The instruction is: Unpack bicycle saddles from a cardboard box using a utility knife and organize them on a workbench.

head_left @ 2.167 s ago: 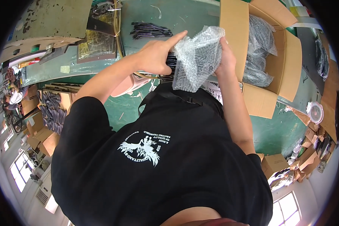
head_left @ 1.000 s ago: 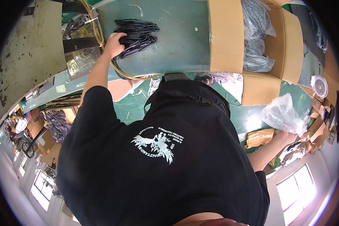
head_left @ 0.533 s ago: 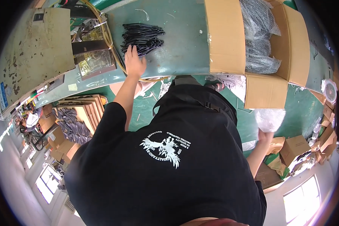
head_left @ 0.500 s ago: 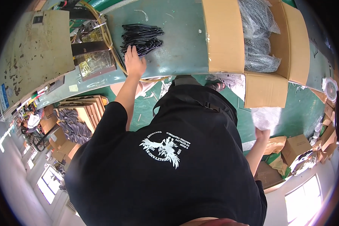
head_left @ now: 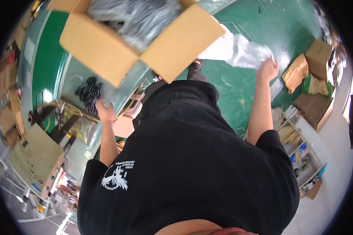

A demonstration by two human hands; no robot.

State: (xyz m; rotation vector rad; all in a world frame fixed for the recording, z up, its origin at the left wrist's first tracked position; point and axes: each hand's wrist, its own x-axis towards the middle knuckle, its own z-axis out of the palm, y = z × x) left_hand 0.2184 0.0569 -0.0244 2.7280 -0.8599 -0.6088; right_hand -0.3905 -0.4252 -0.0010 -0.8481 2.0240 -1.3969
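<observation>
My left hand [head_left: 104,111] rests at the edge of the green table [head_left: 47,58], just beside a bundle of black cables [head_left: 89,92]; it holds nothing and the fingers look spread. My right hand [head_left: 267,69] reaches out low to the right and grips the edge of a clear plastic bag [head_left: 243,51] over the green floor. An open cardboard box [head_left: 106,51] with plastic-wrapped black items inside stands on the table ahead of me, its flaps hanging outward. My black shirt fills the lower middle of the view.
Small cardboard boxes [head_left: 317,55] and crumpled brown paper [head_left: 296,74] lie on the floor at the right. A low shelf [head_left: 302,152] stands beside them. A metal fixture [head_left: 68,123] and a worn flat board [head_left: 33,156] sit at the left.
The view has swung to the right. My left hand has slid off the black cable bundle to the table edge. My right hand has carried the plastic bag farther out over the floor.
</observation>
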